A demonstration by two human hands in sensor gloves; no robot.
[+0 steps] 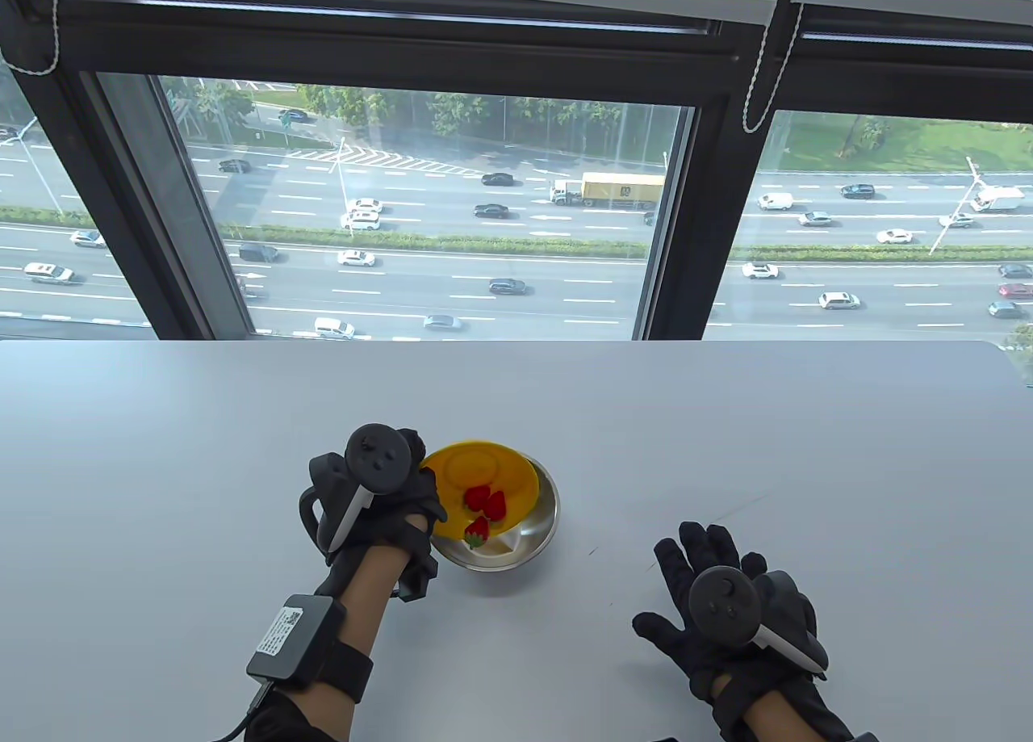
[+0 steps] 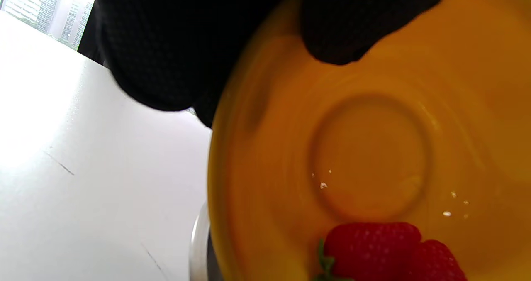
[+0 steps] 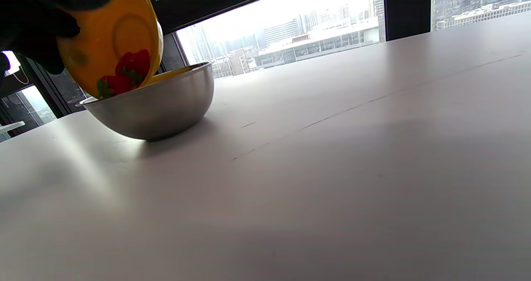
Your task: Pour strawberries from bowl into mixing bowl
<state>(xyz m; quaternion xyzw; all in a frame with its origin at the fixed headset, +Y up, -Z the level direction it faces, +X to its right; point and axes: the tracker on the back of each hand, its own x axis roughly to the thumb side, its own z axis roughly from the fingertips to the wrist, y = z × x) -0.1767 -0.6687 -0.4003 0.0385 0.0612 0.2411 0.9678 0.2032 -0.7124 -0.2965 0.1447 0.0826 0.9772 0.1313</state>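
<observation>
Item 1, left hand (image 1: pixel 379 508): I have it gripping the yellow bowl (image 1: pixel 484 471) at its left rim, a fingertip (image 2: pixel 336 36) curled over the edge onto the inner wall in the left wrist view. The bowl is tipped steeply toward the right, its mouth facing over the mixing bowl (image 1: pixel 533 544).

Item 2, strawberries (image 1: pixel 484 504): I count 3 in the table view. 2 cling to the lower inner wall of the yellow bowl; the 3rd sits at the lip, and I cannot tell whether it has left the lip. The right wrist view shows them bunched at the lowest edge (image 3: pixel 124 73), right above the steel rim.

Item 3, mixing bowl: steel, standing upright on the table (image 1: pixel 726 419), just right of my left hand, under the yellow bowl. What already lies inside it is mostly hidden.

Item 4, right hand (image 1: pixel 726 605): flat on the table, fingers spread wide, holding nothing, well apart to the right and nearer than the bowls.

Step in hand, by my judgement: the pour itself, midway, fruit on the point of sliding out.

Next move calls for: more tilt on the yellow bowl, its lip kept inside the steel rim, perhaps a slight shake to free the berries.
</observation>
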